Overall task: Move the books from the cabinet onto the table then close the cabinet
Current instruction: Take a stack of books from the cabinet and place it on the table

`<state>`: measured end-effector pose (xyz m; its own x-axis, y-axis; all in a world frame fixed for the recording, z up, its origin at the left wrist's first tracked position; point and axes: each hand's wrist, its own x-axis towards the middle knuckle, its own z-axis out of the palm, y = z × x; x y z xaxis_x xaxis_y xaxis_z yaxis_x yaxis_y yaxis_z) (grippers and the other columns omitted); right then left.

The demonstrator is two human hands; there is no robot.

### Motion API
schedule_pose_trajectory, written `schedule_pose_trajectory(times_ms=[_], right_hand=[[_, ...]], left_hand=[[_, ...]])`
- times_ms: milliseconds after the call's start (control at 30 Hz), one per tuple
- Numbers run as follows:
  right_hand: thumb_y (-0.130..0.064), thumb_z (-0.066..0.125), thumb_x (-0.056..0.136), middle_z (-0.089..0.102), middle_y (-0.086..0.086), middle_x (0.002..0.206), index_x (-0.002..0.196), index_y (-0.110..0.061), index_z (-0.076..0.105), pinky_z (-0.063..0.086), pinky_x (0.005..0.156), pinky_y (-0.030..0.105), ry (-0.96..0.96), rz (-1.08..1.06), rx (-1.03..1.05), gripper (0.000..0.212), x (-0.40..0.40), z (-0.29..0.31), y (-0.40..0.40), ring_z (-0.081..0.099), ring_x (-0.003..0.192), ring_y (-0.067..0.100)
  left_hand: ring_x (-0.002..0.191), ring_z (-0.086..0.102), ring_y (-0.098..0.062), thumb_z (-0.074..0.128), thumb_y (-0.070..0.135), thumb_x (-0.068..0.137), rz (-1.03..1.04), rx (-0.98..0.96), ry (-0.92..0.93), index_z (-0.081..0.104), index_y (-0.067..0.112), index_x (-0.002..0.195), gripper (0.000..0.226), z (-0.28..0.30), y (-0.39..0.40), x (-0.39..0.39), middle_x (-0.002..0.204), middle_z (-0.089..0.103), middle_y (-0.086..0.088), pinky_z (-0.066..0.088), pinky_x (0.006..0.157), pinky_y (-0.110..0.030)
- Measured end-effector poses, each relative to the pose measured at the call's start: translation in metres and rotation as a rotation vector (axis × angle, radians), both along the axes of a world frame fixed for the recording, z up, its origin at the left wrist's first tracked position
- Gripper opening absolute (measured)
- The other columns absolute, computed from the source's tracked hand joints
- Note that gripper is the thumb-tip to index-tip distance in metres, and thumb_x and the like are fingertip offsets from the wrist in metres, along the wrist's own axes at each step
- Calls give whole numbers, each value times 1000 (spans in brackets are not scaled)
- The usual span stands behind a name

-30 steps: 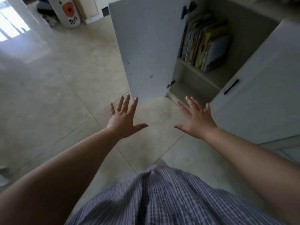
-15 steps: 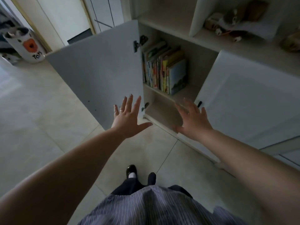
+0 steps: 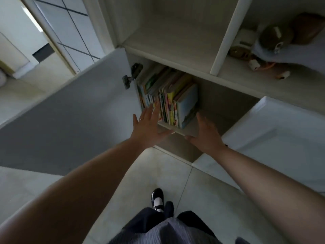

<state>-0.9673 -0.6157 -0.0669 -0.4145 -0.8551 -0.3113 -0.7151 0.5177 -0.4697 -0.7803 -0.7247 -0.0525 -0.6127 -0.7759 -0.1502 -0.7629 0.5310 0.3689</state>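
both hands empty, left hand (image 3: 149,127) and right hand (image 3: 205,134) spread before the books (image 3: 168,97). stiff, probably heavy; squeeze the row's two ends.

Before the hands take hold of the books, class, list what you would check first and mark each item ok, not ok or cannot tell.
1. Left door swung clear of the opening: ok.
2. Books upright in a row on the shelf, within reach: ok.
3. Left hand open, fingers at the left end of the row: ok.
4. Right hand open beside the right end of the row, holding nothing: ok.
5. Right door out of the right arm's way: cannot tell.
6. Table ready to take the books: cannot tell, it is out of view.
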Motion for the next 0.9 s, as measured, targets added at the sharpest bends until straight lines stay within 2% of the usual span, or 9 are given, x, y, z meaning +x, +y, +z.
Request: schedule_pose_trajectory(times_ms=[167,233,333,433,533,633,667,767,900], right_hand=[[-45,71,77,13,9,160,152,-21,6,25,116,44,-61,-34,-55,102,-17,-21,-51,18,146,29],[-42,72,76,16,11,159,152,-18,7,26,115,42,-87,-48,-79,102,-22,-28,-69,21,144,30],[-39,74,75,17,12,159,152,-18,7,29,114,40,-183,-109,-99,104,-30,-49,-96,22,144,29],[-37,76,74,16,11,160,152,-19,7,27,116,40,-291,-188,-116,106,-37,-73,-118,19,146,27],[-35,77,75,16,8,160,152,-19,7,26,116,37,-358,-239,-127,105,-38,-93,-129,19,146,24],[-31,77,74,19,7,159,152,-16,9,25,117,35,-394,-247,-158,105,-36,-107,-132,20,146,23],[-31,77,74,20,7,159,152,-15,9,25,117,34,-392,-244,-165,105,-36,-110,-132,20,146,23],[-29,78,73,24,9,158,152,-12,13,23,115,30,-380,-219,-204,104,-36,-117,-134,21,146,22],[-26,76,76,24,9,158,152,-13,13,24,117,34,-439,-248,-223,100,-35,-114,-139,22,146,23]], left_hand=[[148,8,-24,55,65,79,48,95,73,-7,24,151,103,-18,-45,-33,162,6,-5,1,116,-55],[144,23,-26,63,59,76,95,205,172,-4,24,151,106,-28,-60,-45,158,22,-6,13,117,-52],[134,43,-23,67,58,64,141,495,429,1,26,151,114,-41,-79,-64,148,41,-5,36,110,-48],[135,43,-19,71,48,61,190,605,529,-2,18,151,120,-57,-91,-77,149,40,-7,38,110,-45],[129,49,-19,72,49,61,210,595,606,6,18,149,115,-75,-97,-86,142,47,-8,44,105,-46],[127,50,-19,73,43,67,217,503,650,13,30,145,98,-88,-95,-87,140,49,-4,47,101,-48],[127,50,-21,72,41,69,218,458,651,15,27,147,98,-92,-93,-87,140,49,-6,47,100,-48],[124,51,-24,69,33,76,210,285,602,23,18,149,87,-100,-90,-86,136,52,-10,48,98,-43],[122,54,-15,63,18,86,277,197,613,34,19,143,65,-98,-93,-86,133,57,-4,47,93,-29]])
